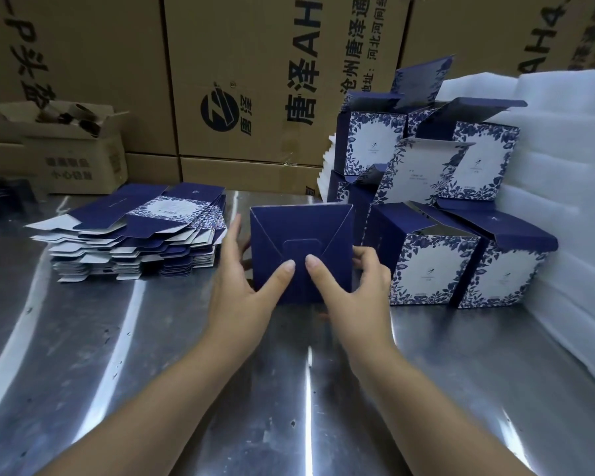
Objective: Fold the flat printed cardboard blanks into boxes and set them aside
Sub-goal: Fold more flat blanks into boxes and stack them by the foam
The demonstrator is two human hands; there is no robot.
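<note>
Between your hands, the box (301,252) has its bottom flaps locked; left hand (241,286) and right hand (351,290) grip it, thumbs pressing. Next, set it with the finished boxes (437,266).

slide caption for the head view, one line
A navy box, base toward camera, gripped by the left hand and right hand between flat blanks and folded boxes

We are facing a wall of tall printed shipping cartons (248,80) behind a light-streaked steel tabletop (117,338), white foam sheets (564,166) piling rightward.
</note>
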